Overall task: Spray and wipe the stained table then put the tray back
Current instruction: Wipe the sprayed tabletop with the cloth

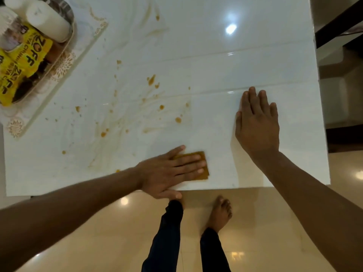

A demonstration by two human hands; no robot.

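Near the stained surface's (196, 55) front edge, left hand (169, 171) presses a brown cloth (204, 165) with straight fingers; right hand (257, 126) rests flat, fingers open.

cloth (202, 163) half hidden, tray (64, 50) cropped

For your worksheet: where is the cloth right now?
In the head view, the cloth lies flat under the left hand, near the table's front edge.

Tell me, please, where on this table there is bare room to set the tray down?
The far right stretch of the table, beyond the right hand, is bare and unstained. The middle is spattered with brown stains; the far left corner holds the tray; the left hand presses the cloth at the near edge.
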